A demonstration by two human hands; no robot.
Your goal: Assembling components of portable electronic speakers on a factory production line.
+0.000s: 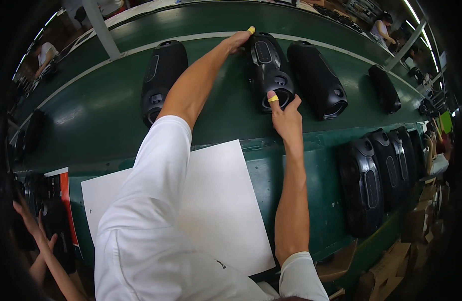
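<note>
A black cylindrical portable speaker (264, 67) lies lengthwise between my hands on the green conveyor belt (213, 108). My left hand (238, 41) grips its far end, with a yellow covering on the thumb. At the near end, my right hand (287, 118) is closed on the round rim, its yellow-wrapped thumb on top; the other fingers are partly hidden. Just right of it rests another black speaker (316, 78). A third speaker (163, 70) lies to the left, partly behind my left arm.
A white sheet (223, 200) covers part of the near green ledge. Several black speakers (361, 188) stand in a row on the right, above cardboard boxes (386, 268). One more speaker (385, 88) lies farther right on the belt. Another person's hands (38, 233) show at lower left.
</note>
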